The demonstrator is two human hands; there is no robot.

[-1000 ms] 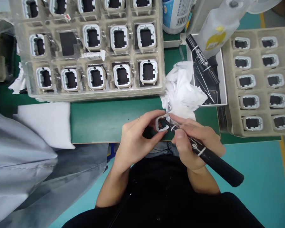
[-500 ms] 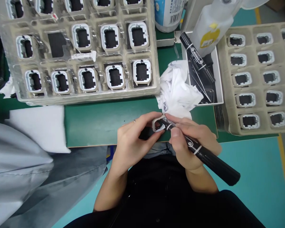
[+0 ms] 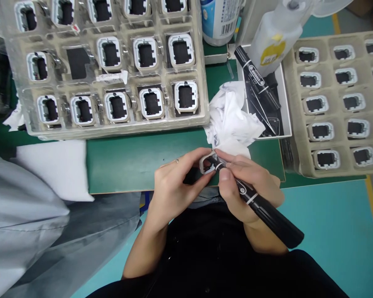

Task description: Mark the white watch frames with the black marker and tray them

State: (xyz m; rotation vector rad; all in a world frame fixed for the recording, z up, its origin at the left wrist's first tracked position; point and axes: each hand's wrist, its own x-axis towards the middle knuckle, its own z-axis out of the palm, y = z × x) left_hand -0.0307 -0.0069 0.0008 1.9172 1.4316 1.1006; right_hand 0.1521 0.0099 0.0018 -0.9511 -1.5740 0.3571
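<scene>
My left hand point(image 3: 174, 182) pinches a small white square frame part point(image 3: 206, 162) with a dark centre, just above the front edge of the green mat point(image 3: 136, 159). My right hand point(image 3: 247, 186) grips a thick black marker point(image 3: 264, 211), whose tip rests inside the frame. Both hands meet in front of my body, fingers closed around what they hold. A thin ring shows on a finger of the left hand.
A clear tray point(image 3: 112, 120) of several similar white frames lies at the upper left, a beige tray point(image 3: 301, 136) with more at the right. Crumpled white tissue point(image 3: 233, 116), a second marker point(image 3: 256, 76) in a small white box, bottles point(image 3: 220, 18) and a white pad point(image 3: 52, 165) surround the mat.
The marker's rear end has swung slightly left and down while its tip stays in the frame. The view has shifted a little; both hands keep their grips.
</scene>
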